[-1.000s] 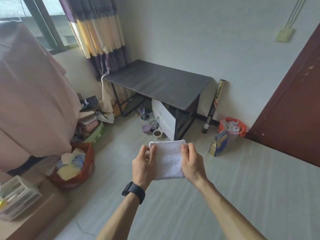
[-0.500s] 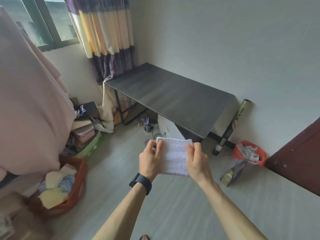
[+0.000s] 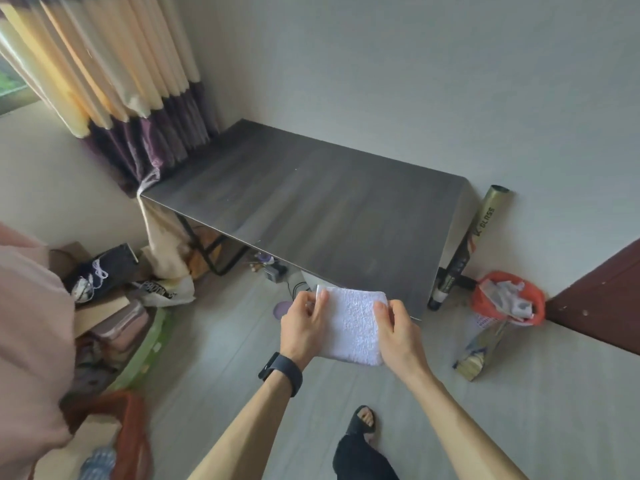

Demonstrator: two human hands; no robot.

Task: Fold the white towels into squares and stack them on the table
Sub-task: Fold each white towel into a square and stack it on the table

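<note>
A white towel [image 3: 353, 325], folded into a small square, hangs in the air just in front of the near edge of the dark wooden table [image 3: 311, 202]. My left hand [image 3: 303, 327], with a black watch on its wrist, grips the towel's left edge. My right hand [image 3: 398, 336] grips its right edge. The underside of the towel is hidden. Nothing lies on the tabletop.
A striped curtain [image 3: 114, 81] hangs at the table's left end. A tall tube [image 3: 474, 237] leans against the wall at the right, beside an orange bin [image 3: 507, 299] and a dark door [image 3: 599, 299]. Boxes and bags [image 3: 114, 306] crowd the floor at left. My sandalled foot [image 3: 362, 420] stands below the towel.
I have stepped closer to the table, which now fills more of the view. The folded towel, held in both hands, has come up to the table's near edge.
</note>
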